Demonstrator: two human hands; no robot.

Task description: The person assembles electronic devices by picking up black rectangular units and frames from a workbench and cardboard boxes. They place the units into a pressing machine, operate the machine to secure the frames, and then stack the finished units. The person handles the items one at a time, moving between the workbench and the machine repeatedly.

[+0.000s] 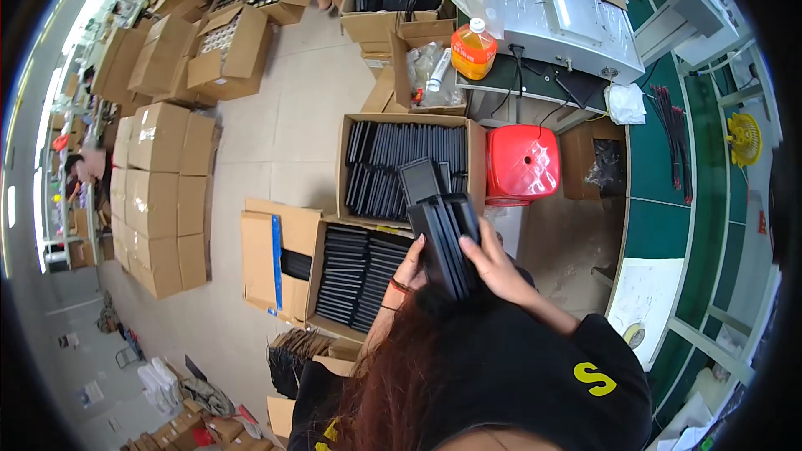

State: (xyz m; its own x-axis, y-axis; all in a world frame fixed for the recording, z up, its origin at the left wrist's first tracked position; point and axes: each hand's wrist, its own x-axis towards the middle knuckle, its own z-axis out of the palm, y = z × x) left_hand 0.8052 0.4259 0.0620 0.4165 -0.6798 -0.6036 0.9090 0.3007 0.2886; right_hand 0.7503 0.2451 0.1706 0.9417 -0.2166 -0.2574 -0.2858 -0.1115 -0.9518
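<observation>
My two hands grip a stack of several flat black rectangular cases [443, 238] in front of my body. My left hand [408, 265] is closed on the stack's left side, and a red band circles that wrist. On the opposite side, my right hand [494, 266] presses with its thumb along the cases. Just beyond the stack, one black case [419, 179] lies tilted on top of the rows in an open cardboard box [476, 154]. A nearer open box [314, 271], left of my hands, holds similar dark cases in rows.
A red plastic stool [523, 163] stands right of the far box. Beyond it is a bench with a grey machine [560, 12] and an orange drink bottle [474, 50]. Taped cartons [159, 192] are stacked at left. A green workbench [656, 230] runs along the right.
</observation>
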